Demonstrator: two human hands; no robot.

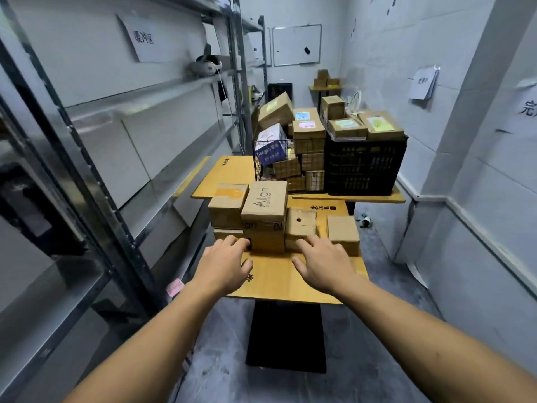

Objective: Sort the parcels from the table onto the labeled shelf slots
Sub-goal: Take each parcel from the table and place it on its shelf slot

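Note:
Several brown cardboard parcels stand on a small yellow wooden table point(279, 279). A box printed "Align" point(265, 202) lies on top of a lower box point(267, 241), with a taped box point(226, 206) to its left. A box with a clear plastic strip point(300, 222) and a plain small box point(343, 232) sit to the right. My left hand point(225, 264) reaches to the lower box's left side, fingers spread. My right hand point(321, 264) hovers with spread fingers by the boxes on the right. Neither hand holds anything.
A grey metal shelf rack point(122, 112) with paper labels runs along the left wall. Behind the table, a second table carries a wire basket point(263, 158) and a black crate point(364, 164), both piled with parcels. A white wall stands on the right.

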